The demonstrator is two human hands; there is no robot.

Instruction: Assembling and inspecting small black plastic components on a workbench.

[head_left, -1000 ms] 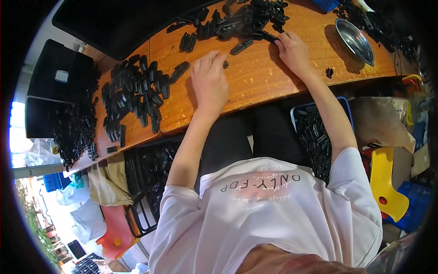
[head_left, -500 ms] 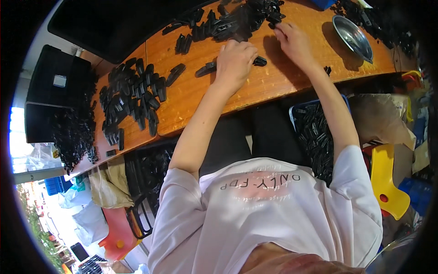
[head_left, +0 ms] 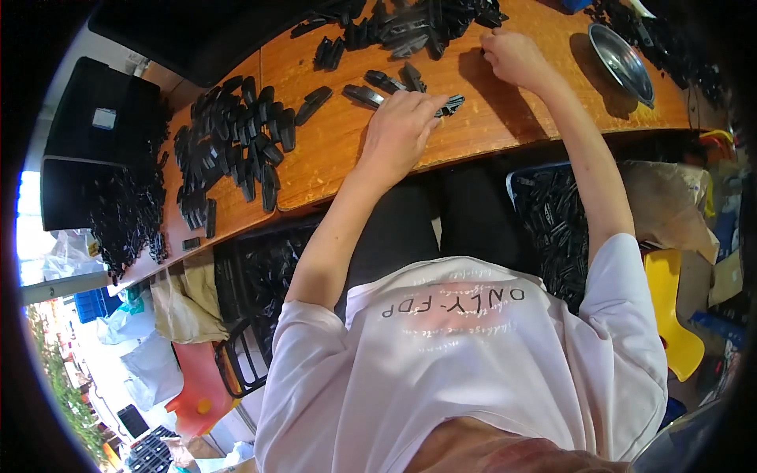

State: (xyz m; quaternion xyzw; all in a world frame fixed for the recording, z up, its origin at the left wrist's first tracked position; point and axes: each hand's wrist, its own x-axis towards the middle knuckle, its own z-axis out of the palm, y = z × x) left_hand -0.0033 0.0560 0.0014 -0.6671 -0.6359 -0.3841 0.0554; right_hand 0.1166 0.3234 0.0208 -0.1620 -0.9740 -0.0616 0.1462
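Note:
My left hand (head_left: pixel 398 130) is over the wooden table, its fingers closed around a black plastic piece (head_left: pixel 451 105) whose ridged end sticks out beside the thumb. Just beyond those fingers lie a few more long black pieces (head_left: pixel 384 81). To the right, my right hand (head_left: pixel 514 59) hovers above the table with its fingertips pinched together. Whatever they hold is mostly hidden. A heap of black plastic pieces (head_left: pixel 410 27) lies at the table's far side, close to the right fingertips.
Another pile of black pieces (head_left: pixel 236 142) covers the table's left part. At the right stands a shiny metal bowl (head_left: pixel 623 67), with small black parts (head_left: pixel 670 55) behind it. A blue-rimmed bin of black parts (head_left: pixel 552 213) sits below the table edge, near a yellow chair (head_left: pixel 670 315).
My right hand has drawn a little away from the far heap. More black pieces now show beyond my left fingers, and the left hand has shifted slightly nearer. The view has also shifted a bit.

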